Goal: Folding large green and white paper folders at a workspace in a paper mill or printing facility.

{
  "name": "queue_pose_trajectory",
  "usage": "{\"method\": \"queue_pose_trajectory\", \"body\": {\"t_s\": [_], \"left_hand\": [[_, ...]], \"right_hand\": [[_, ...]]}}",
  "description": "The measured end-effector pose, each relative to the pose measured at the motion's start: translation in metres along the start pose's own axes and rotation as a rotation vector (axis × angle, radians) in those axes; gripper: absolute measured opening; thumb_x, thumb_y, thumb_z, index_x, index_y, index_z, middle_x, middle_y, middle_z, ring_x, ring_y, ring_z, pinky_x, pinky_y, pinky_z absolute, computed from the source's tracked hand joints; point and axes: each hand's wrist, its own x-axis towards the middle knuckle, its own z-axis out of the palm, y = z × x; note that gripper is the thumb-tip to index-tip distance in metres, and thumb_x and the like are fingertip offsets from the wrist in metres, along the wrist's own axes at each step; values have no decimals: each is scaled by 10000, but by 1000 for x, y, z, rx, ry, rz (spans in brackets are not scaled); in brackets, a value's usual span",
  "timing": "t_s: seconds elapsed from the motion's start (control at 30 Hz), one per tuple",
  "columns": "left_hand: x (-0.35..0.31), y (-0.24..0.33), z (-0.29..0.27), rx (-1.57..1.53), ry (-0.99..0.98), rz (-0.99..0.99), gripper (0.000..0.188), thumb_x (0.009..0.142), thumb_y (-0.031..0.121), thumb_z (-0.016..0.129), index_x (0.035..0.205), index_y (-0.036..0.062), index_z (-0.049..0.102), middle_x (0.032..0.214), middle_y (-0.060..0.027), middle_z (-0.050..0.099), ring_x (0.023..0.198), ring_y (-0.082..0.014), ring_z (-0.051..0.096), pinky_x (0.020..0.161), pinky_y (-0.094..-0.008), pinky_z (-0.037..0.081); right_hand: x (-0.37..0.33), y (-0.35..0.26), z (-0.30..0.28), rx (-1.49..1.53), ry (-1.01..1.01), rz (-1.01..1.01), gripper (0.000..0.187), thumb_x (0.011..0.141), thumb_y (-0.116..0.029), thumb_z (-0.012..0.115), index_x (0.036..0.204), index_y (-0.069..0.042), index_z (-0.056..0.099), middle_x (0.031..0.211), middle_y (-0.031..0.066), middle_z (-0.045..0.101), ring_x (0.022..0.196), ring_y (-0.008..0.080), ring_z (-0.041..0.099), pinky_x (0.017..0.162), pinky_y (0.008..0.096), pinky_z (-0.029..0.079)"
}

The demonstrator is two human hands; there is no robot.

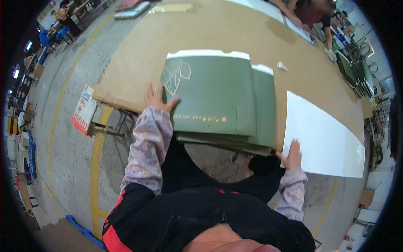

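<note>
A stack of dark green printed card sheets (205, 92) lies in front of me at the table's near edge. The top one carries a pale leaf outline on its left and a fold line toward its right; a white strip runs along its far edge. My left hand (158, 101) rests at the stack's left edge, fingers spread. To the right, my right hand (292, 156) lies with fingers apart on the near left corner of a white sheet (323, 138). Neither hand grips anything. The lower green sheets stick out to the right and toward me.
The brown-covered table (138, 63) spreads beyond the stack. A small whitish object (282, 66) lies right of it. Across the table, a person (312, 17) leans over white sheets. More green pieces (350, 73) sit at the far right. A printed carton (85, 110) stands beside the left edge.
</note>
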Motion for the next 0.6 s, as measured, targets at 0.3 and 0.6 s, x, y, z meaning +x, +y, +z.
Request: {"method": "queue_pose_trajectory", "body": {"t_s": [0.3,0.6], "left_hand": [[-65,92,8,155,-297,199,766,711,627,595,1350,258,389,1458,-138,219,1309,-428,202,1049,-547,214],[-101,144,13,-471,-195,849,929,689,424,733,1375,7,265,1425,-231,223,1326,-392,205,1082,-466,189]], "right_hand": [[15,90,34,27,236,34,135,771,-100,514,872,-61,594,769,199,618,708,389,598,667,489,484],[35,-72,-185,434,834,-443,225,824,-42,502,1022,40,572,745,247,562,580,385,545,514,389,433]]}}
